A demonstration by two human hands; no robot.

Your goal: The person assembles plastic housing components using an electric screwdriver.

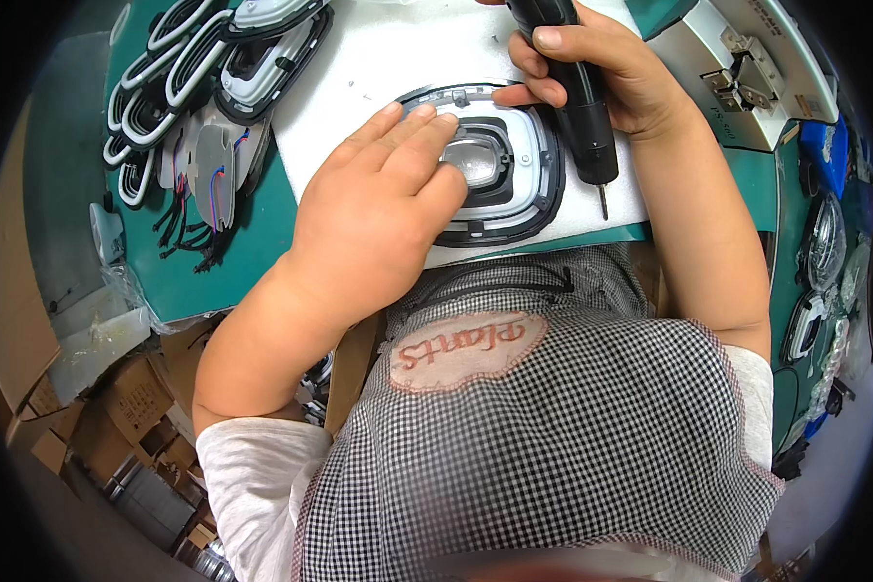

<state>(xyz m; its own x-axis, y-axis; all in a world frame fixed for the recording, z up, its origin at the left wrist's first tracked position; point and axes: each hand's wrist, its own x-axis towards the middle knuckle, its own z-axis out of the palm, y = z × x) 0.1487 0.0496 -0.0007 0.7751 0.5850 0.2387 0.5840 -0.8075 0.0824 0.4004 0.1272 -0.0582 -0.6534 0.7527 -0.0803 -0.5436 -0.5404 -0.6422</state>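
A rounded oval housing [524, 199], white inside a black rim with a clear lens [475, 163] in its middle, lies on a white foam sheet in front of me. My left hand [383, 199] rests palm down over its left side, fingers stretched across the upper-left rim; the hand hides that side. My right hand [606, 68] is wrapped round a black electric screwdriver [585, 121]. Its thin bit [604, 202] points down toward me, just right of the housing, with no screw visible on it. One finger of the right hand reaches to the housing's far rim.
Black-and-white ring frames [179, 68] and similar housings [267, 68] pile up at the far left. Beside them lie grey plates [213, 170] with coloured wires. A pale metal box device [747, 78] stands far right. Cardboard boxes [131, 407] sit below the green table [262, 262].
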